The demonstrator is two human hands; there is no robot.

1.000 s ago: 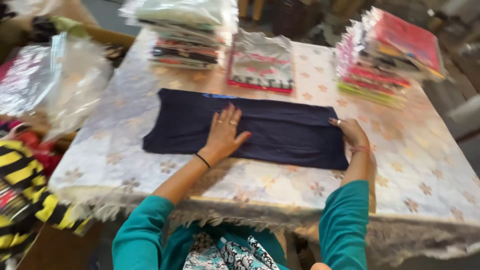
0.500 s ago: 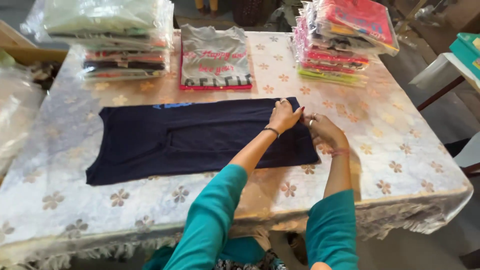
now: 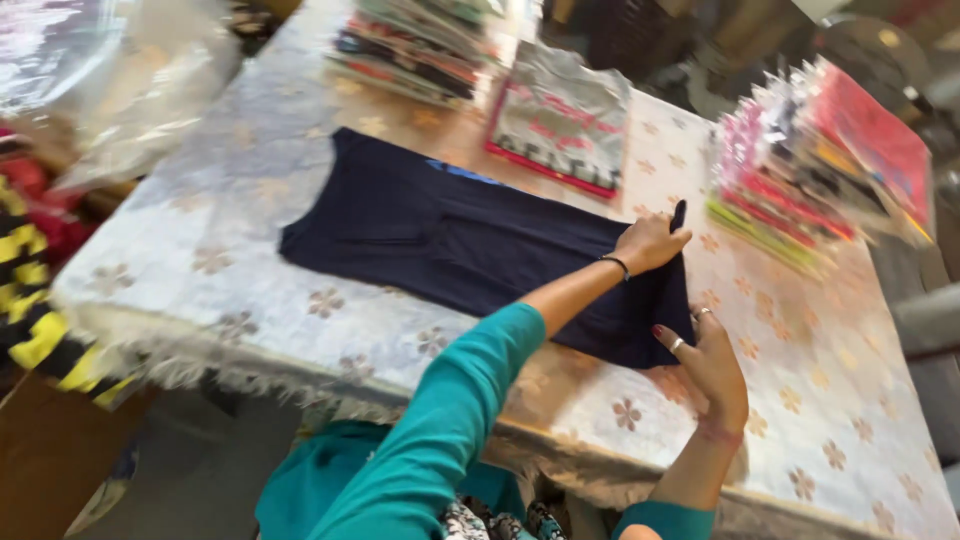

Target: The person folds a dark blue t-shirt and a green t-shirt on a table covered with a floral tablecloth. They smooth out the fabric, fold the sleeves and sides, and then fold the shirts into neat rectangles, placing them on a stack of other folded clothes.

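Our left hand (image 3: 648, 243) pinches the far right corner of the dark navy folded cloth garment (image 3: 470, 245), fingers closed on it and lifting it slightly; our right hand (image 3: 708, 362) grips the near right corner, fingers curled on the edge. The garment lies flat along the surface (image 3: 830, 400), which is covered in a pale floral cloth. An uneven pull could skew the fold or drag the cloth. A stack of plastic-wrapped colourful garments (image 3: 820, 170) crowds just beside the hands; a grey folded shirt with red trim (image 3: 560, 125) lies behind
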